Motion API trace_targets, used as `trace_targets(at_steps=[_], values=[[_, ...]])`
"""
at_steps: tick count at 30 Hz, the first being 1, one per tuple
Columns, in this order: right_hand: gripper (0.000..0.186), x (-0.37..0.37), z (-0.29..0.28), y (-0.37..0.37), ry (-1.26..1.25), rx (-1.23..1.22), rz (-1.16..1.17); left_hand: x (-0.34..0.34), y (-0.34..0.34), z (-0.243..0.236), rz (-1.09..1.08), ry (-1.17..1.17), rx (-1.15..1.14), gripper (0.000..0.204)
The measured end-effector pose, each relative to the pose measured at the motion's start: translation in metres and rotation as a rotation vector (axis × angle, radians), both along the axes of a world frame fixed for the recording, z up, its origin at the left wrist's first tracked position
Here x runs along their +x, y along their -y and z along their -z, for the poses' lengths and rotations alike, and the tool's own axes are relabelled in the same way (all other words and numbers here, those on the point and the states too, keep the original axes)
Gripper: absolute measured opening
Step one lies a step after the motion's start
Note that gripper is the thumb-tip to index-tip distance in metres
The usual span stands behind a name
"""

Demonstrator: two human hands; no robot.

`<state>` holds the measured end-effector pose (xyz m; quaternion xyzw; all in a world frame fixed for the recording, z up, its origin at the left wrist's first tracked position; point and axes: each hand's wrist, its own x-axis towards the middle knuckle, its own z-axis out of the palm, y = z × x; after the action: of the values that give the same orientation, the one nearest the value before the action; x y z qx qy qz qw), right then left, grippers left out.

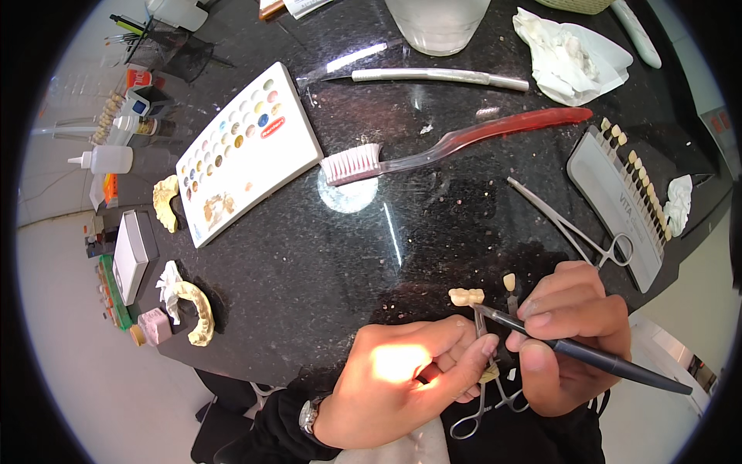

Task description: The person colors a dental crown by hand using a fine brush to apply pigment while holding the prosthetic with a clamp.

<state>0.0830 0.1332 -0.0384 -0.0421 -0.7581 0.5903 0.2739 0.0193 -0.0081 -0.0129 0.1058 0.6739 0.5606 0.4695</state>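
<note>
My left hand [402,379] grips metal forceps [483,363] that hold a small cream-coloured dental bridge [466,296] at their tip. My right hand [576,329] holds a thin dark brush [587,354], its tip touching the bridge from the right. A single cream tooth sample on a metal stick [509,283] stands up just behind my right fingers. Both hands hover over the near edge of a black speckled countertop [309,271].
A white mixing palette with coloured dabs [247,151] lies at the left, a large red-handled toothbrush [456,143] in the middle, a tooth shade guide [626,193] and spare forceps [572,228] at the right. Plaster jaw casts [197,309], bottles, a white knife and crumpled tissue surround them.
</note>
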Motion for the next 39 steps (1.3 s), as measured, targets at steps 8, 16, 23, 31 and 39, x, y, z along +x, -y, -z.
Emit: trace_targets(at_steps=[8,16,23,31,39], values=[[0.024,0.0042,-0.0036,-0.001,0.041,-0.04,0.0,0.0003,0.0014,0.0021,0.029,-0.075,-0.02,0.016],[0.024,0.0029,-0.0036,0.0026,0.048,0.034,0.018,-0.0004,0.0014,0.0016,0.041,-0.101,-0.017,0.016],[0.025,0.0046,-0.0033,0.003,0.043,0.034,0.04,-0.001,0.002,0.0024,0.048,-0.039,-0.02,0.016],[0.025,0.0052,0.0002,0.0027,0.04,0.052,0.033,0.0012,-0.0019,0.002,-0.02,-0.046,-0.012,0.017],[0.016,0.0063,0.003,0.0023,-0.108,-0.069,0.136,-0.0013,-0.0007,-0.005,0.019,0.014,-0.035,0.016]])
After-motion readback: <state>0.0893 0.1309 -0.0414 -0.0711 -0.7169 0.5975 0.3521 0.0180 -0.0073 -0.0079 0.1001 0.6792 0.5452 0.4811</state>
